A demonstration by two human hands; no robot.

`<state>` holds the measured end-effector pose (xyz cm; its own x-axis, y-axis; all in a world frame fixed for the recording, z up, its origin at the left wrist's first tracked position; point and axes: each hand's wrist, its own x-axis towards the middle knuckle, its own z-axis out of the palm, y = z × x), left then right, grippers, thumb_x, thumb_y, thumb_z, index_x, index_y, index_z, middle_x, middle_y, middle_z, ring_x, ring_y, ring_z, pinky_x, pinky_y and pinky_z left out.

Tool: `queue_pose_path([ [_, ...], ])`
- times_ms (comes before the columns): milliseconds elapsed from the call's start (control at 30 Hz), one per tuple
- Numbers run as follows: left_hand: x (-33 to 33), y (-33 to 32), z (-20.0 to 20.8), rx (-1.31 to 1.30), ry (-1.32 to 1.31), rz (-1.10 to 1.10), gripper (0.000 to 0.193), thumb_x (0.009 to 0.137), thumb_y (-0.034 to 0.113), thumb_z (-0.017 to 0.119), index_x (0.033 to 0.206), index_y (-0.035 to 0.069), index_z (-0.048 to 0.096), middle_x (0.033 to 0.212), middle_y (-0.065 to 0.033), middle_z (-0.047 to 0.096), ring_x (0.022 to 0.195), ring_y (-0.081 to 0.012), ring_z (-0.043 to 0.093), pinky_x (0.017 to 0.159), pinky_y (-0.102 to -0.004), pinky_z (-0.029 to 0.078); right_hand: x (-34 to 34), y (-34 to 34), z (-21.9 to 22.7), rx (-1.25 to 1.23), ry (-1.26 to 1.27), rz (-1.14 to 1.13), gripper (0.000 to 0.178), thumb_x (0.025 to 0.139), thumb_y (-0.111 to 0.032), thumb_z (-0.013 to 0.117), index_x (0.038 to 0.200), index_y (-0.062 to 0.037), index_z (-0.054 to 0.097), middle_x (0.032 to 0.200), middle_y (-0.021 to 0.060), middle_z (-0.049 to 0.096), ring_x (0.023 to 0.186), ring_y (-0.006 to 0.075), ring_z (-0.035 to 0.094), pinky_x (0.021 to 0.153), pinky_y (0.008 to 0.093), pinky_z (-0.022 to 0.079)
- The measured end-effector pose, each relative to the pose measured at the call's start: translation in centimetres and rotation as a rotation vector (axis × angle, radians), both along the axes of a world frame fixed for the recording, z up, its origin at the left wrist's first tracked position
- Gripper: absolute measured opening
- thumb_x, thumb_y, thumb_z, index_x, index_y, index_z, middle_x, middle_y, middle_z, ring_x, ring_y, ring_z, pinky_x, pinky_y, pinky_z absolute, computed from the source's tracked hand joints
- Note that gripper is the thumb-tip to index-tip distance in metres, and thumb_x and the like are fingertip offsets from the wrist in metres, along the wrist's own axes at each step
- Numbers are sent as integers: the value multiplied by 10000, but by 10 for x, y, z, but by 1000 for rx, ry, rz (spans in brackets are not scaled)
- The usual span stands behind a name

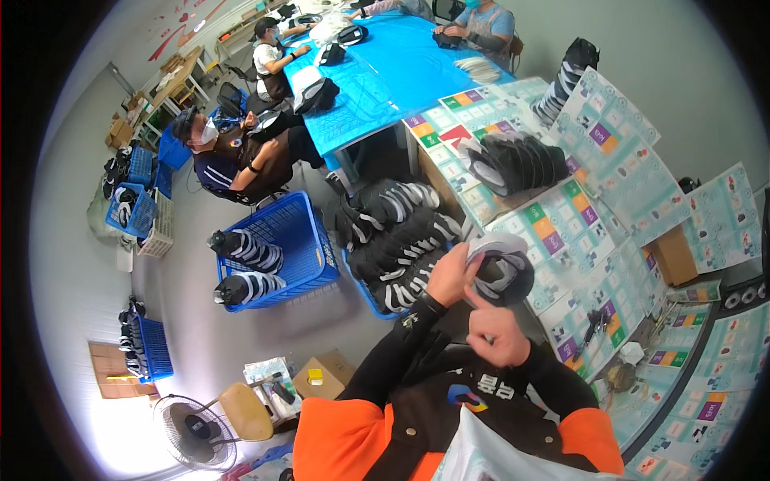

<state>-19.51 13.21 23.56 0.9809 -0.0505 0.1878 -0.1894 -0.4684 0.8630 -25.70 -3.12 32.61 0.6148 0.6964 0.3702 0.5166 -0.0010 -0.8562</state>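
My left hand [451, 276] is closed on the edge of a grey and black shoe upper [520, 276], holding it up in front of my chest with its opening showing. Just below it is my right hand [497, 335], its index finger stretched up to the upper's lower left edge and its other fingers curled. Nothing shows in the right hand. On the paper-covered table beyond lies a row of nested black uppers [517, 163]. Left of my hands, a blue crate [365, 290] is heaped with more black and grey uppers [401, 252].
A larger blue basket [298, 216] with two stacks of uppers stands on the floor. Printed sheets [565, 232] cover the table at my right, where a tall stack [567, 76] stands. Co-workers sit around a blue table [393, 68]. A fan [195, 429] stands lower left.
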Motion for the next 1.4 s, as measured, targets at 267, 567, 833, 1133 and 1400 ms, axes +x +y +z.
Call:
queue_pose_path([
  [267, 7, -59, -39, 11, -1, 33, 289, 995, 304, 605, 1056, 22, 611, 990, -237, 644, 950, -465, 611, 782, -527, 483, 38, -105, 61, 231, -304, -580, 470, 901, 32, 572, 1368, -22, 556, 786, 61, 637, 804, 242, 615, 1008, 397, 433],
  [567, 44, -205, -57, 262, 11, -61, 311, 998, 296, 600, 999, -13, 575, 972, -228, 621, 945, -441, 622, 798, -513, 501, 6, -423, -312, -1153, 351, -1529, 702, 794, -231, 765, 1346, 76, 458, 1351, 311, 486, 1267, 475, 468, 1078, 541, 407],
  [833, 124, -302, -82, 591, -118, -280, 271, 929, 199, 619, 1099, -12, 609, 1098, -223, 615, 1070, -409, 594, 884, -503, 500, -60, -471, -463, -1372, 222, -1514, 679, 831, -236, 655, 1439, 13, 485, 1394, 250, 542, 1324, 421, 480, 1145, 506, 347],
  [1133, 137, -405, -81, 597, -198, -429, 250, 1006, 262, 581, 1021, 12, 586, 1033, -196, 631, 956, -441, 612, 780, -519, 501, -7, -470, -376, -1192, 455, -1719, 760, 738, -69, 732, 1406, 36, 386, 1317, 274, 450, 1202, 487, 505, 894, 479, 533],
  [1400, 134, -415, -94, 624, -212, -491, 240, 1002, 253, 587, 1035, 16, 585, 1027, -186, 632, 965, -424, 615, 789, -504, 506, -3, -487, -302, 146, 1184, -1534, 176, 862, -109, 588, 982, -30, 689, 848, 94, 736, 773, 207, 715, 600, 388, 571],
])
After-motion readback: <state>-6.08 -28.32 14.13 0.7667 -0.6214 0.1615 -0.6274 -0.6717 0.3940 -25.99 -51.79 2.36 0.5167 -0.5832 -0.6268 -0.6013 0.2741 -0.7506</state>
